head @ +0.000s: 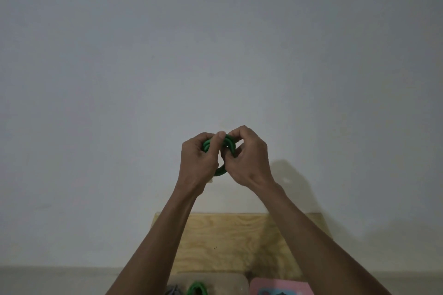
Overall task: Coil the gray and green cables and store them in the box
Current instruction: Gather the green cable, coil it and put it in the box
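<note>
— Down at six o'clock, closest to you: what's that lying there?

— You've got a green coil (197,288) and a scrap of gray cable (173,290) at the bottom edge, apparently inside a box (239,280), with a pink item (282,286) just beside it. Too cropped to say more.

— And my hands?

— At the centre, raised before the wall (215,55), your left hand (199,158) and right hand (247,158) are both clenched around a green cable (229,141), looped several times. I'd judge that coil nearly finished; stowing it in the box at six o'clock is left.
</note>
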Demonstrator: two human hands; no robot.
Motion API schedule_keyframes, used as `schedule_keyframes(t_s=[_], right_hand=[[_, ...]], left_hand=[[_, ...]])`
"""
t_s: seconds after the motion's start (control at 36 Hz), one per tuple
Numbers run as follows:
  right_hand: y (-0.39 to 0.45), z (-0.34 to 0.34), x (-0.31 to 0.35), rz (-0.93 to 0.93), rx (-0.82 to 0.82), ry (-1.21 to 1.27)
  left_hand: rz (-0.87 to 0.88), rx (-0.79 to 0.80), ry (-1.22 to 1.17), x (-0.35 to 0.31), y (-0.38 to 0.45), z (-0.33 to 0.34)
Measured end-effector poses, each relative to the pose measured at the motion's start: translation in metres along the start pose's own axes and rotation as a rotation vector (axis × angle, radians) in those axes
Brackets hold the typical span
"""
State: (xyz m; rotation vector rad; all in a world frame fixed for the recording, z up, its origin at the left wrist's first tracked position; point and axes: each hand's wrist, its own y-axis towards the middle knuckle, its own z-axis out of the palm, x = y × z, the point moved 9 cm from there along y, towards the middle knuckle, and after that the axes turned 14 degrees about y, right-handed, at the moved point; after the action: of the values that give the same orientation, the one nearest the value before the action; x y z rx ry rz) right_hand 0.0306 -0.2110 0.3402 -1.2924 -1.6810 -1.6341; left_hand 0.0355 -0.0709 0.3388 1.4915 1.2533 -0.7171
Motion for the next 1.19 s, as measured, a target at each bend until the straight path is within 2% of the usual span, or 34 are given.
schedule_keyframes(t_s=[0.14, 0.22, 0.31, 0.36, 0.5, 0.56, 0.64, 0.81, 0.89, 1.06, 1.19], right_hand=[[-0.007, -0.005, 0.008, -0.106, -0.169, -0.106], [-0.01, -0.005, 0.01, -0.15, -0.179, -0.17], [-0.008, -0.001, 0.003, -0.107, -0.114, -0.202], [-0.004, 0.003, -0.002, -0.061, -0.021, -0.118], [0.003, 0.013, -0.023, 0.227, 0.354, 0.13], [0.0, 0.016, -0.027, 0.285, 0.45, 0.166], [0.001, 0.013, -0.027, 0.238, 0.453, 0.059], [-0.002, 0.012, -0.024, 0.118, 0.307, -0.316], [-0.004, 0.012, -0.024, 0.126, 0.284, -0.169], [-0.019, 0.016, -0.045, 0.454, 0.634, 0.358], [-0.014, 0.014, -0.048, 0.381, 0.625, 0.285]], left_hand=[[0.056, 0.08, -0.02, -0.008, -0.003, 0.007], [0.06, 0.104, -0.029, -0.008, -0.004, 0.01], [0.055, 0.094, -0.005, 0.0, -0.002, 0.007], [0.06, 0.085, 0.029, 0.006, -0.001, 0.004], [0.072, 0.106, -0.002, 0.012, 0.0, 0.003], [0.094, 0.116, 0.009, 0.012, 0.001, 0.003], [0.108, 0.129, 0.023, 0.012, 0.004, 0.005], [0.111, 0.134, -0.002, 0.016, 0.005, 0.009], [0.091, 0.155, -0.016, 0.02, 0.004, 0.011], [-0.037, 0.231, -0.132, 0.045, 0.004, 0.012], [-0.106, 0.278, -0.187, 0.052, 0.002, 0.019]])
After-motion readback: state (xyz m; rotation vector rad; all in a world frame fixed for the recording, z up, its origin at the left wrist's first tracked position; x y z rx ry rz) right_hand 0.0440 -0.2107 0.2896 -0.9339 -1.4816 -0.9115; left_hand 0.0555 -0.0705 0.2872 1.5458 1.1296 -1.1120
